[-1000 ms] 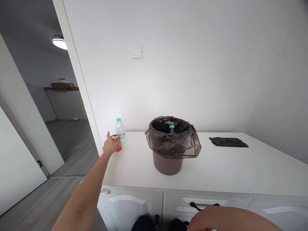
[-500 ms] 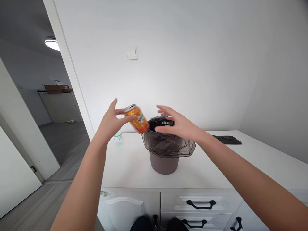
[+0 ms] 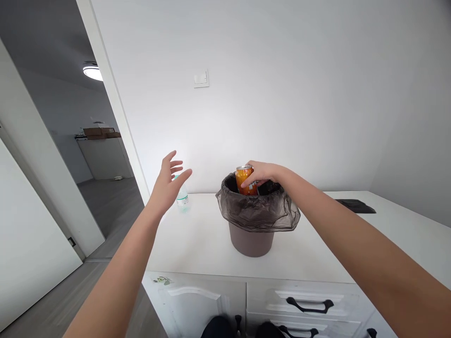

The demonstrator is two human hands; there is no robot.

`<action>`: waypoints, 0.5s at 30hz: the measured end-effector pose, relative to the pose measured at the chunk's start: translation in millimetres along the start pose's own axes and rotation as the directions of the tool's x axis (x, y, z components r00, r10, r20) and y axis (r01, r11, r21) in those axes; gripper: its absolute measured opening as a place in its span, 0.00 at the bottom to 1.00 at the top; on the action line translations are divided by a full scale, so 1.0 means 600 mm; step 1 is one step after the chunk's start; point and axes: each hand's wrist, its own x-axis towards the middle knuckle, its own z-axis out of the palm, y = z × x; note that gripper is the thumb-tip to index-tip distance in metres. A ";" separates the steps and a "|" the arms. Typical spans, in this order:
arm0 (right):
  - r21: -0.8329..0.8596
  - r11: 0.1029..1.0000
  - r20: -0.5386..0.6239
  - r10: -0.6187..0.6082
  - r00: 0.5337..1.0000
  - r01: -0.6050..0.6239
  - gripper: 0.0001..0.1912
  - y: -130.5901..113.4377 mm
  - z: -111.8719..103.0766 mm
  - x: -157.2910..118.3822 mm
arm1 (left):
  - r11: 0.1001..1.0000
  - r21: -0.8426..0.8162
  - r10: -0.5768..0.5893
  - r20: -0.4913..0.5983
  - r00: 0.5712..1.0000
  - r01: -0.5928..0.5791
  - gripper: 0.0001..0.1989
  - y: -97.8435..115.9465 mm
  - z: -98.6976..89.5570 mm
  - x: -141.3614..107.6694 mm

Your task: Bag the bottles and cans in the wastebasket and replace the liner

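Observation:
An orange soda can (image 3: 245, 179) stands nearly upright in the mouth of the trash can (image 3: 252, 241), with my right hand (image 3: 262, 172) closed around its right side. A dark, see-through trash bag (image 3: 257, 211) lines the trash can and hangs over its rim. To the left, my left hand (image 3: 169, 182) is raised with its fingers apart and nothing in them. Behind that hand stands a clear plastic bottle (image 3: 182, 199) with a green-and-white label, its upper part partly covered by my thumb.
The trash can is on a white cabinet top (image 3: 200, 253) against a wall. A folded black bag (image 3: 355, 205) lies toward the right. Drawers with black handles (image 3: 310, 305) are below; a doorway opens at the left.
The soda can passed from my left hand to my right and moved rightward into the trash can's mouth. My left hand is now free. The view shifted slightly left.

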 end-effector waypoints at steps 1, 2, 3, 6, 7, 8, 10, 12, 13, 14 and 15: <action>0.000 0.999 0.067 0.034 0.997 -0.034 0.34 0.007 0.009 0.014 | 0.999 -0.005 -0.037 -0.008 0.999 0.037 0.35 -0.016 0.001 0.001; -0.009 0.998 0.137 0.064 0.989 -0.063 0.33 0.011 0.018 0.025 | 0.998 -0.005 -0.063 -0.013 0.998 0.063 0.35 -0.032 0.004 0.002; -0.035 0.996 0.196 0.092 0.976 -0.087 0.32 0.012 0.027 0.032 | 0.997 -0.003 -0.083 -0.013 0.996 0.083 0.35 -0.050 0.007 0.003; -0.139 0.981 0.279 0.169 0.945 -0.134 0.31 0.001 0.041 0.036 | 0.988 0.008 -0.154 0.001 0.988 0.154 0.35 -0.109 0.021 0.007; -0.143 0.979 0.282 0.184 0.942 -0.148 0.34 -0.005 0.041 0.032 | 0.983 0.013 -0.186 0.000 0.983 0.186 0.35 -0.130 0.024 0.009; -0.133 0.977 0.282 0.196 0.939 -0.164 0.37 -0.011 0.039 0.027 | 0.976 0.019 -0.218 -0.007 0.976 0.218 0.35 -0.153 0.028 0.011; -0.098 0.978 0.273 0.205 0.940 -0.185 0.42 -0.021 0.028 0.011 | 0.961 0.041 -0.270 -0.043 0.962 0.272 0.35 -0.201 0.033 0.019; -0.064 0.986 0.226 0.162 0.961 -0.151 0.41 -0.030 0.013 -0.011 | 0.945 0.086 -0.307 -0.101 0.946 0.316 0.36 -0.250 0.038 0.030; -0.041 0.993 0.190 0.118 0.975 -0.112 0.37 -0.033 0.005 -0.024 | 0.934 0.114 -0.323 -0.133 0.937 0.339 0.37 -0.274 0.040 0.037; -0.013 0.998 0.147 0.066 0.987 -0.065 0.33 -0.036 -0.003 -0.040 | 0.920 0.140 -0.344 -0.162 0.925 0.366 0.38 -0.296 0.043 0.046; 0.012 1.000 0.099 0.014 0.995 -0.015 0.29 -0.038 -0.009 -0.056 | 0.904 0.158 -0.368 -0.183 0.911 0.397 0.40 -0.317 0.046 0.055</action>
